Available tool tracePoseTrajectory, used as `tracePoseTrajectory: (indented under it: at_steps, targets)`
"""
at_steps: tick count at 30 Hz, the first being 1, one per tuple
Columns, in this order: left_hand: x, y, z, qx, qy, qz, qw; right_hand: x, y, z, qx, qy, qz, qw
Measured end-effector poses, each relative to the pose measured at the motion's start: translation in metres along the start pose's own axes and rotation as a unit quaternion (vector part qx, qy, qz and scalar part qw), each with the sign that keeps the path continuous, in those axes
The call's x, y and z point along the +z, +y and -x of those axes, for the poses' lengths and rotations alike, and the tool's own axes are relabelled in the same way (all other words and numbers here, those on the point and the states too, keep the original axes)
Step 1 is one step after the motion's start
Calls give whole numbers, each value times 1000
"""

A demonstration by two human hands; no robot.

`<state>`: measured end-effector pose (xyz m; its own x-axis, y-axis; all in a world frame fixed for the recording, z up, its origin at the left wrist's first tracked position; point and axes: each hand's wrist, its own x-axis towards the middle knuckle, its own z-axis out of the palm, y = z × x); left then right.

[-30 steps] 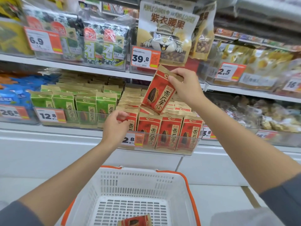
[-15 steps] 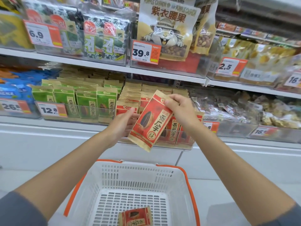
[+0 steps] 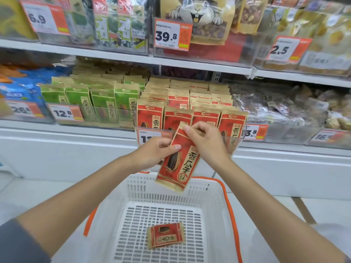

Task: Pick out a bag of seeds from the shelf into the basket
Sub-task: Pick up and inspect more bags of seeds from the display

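A red bag of seeds (image 3: 179, 164) hangs tilted above the far rim of the white basket (image 3: 214, 202). My right hand (image 3: 205, 143) pinches its top corner. My left hand (image 3: 157, 151) grips its left edge, thumb on the front. Another red bag of seeds (image 3: 165, 235) lies flat on the basket's floor. Behind my hands, rows of the same red bags (image 3: 205, 103) stand upright in a clear shelf tray.
Green seed bags (image 3: 102, 103) stand to the left of the red ones, blue packs (image 3: 19, 92) further left. Mixed snack packs (image 3: 296, 107) fill the right of that shelf. Nut and seaweed bags stand on the shelf above (image 3: 133, 56). The basket has orange handles (image 3: 230, 209).
My right hand has brought the red bag down from in front of the upper shelf to just above the basket. My left hand left the shelf tray and took hold of the bag's side.
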<state>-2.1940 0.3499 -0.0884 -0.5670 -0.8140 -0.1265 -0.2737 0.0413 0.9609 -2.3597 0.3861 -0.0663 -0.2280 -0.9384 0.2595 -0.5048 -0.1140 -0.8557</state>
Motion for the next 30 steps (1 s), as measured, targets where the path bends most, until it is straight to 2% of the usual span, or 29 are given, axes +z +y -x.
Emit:
tracePoseTrajectory:
  at_steps: [4,7,13,19,21,23,27,30]
  targets:
    - [-1,5,5,-20,-32,-4,999,-14,-1,2,-15,-34,14,999]
    - [-5,13,8,-21,-37,9,999,-25,-6,5,-14,-62,-20,998]
    - [-9,17,7,-8,-9,43,999,-32,2,4,38,-24,-18,999]
    - [-14,18,10,-37,-73,-19,996,-42,-3,-2,36,-31,-35,998]
    - [-13,19,11,-23,-46,-5,999,-42,-3,-2,68,-21,-65,995]
    - [-8,20,10,1,18,28,999,-41,-3,1,78,-31,-68,994]
    - [0,21,9,49,112,94,988,-33,-8,16,45,-137,-24,989]
    - [7,22,12,83,140,97,982,-21,-2,26,27,-156,9,987]
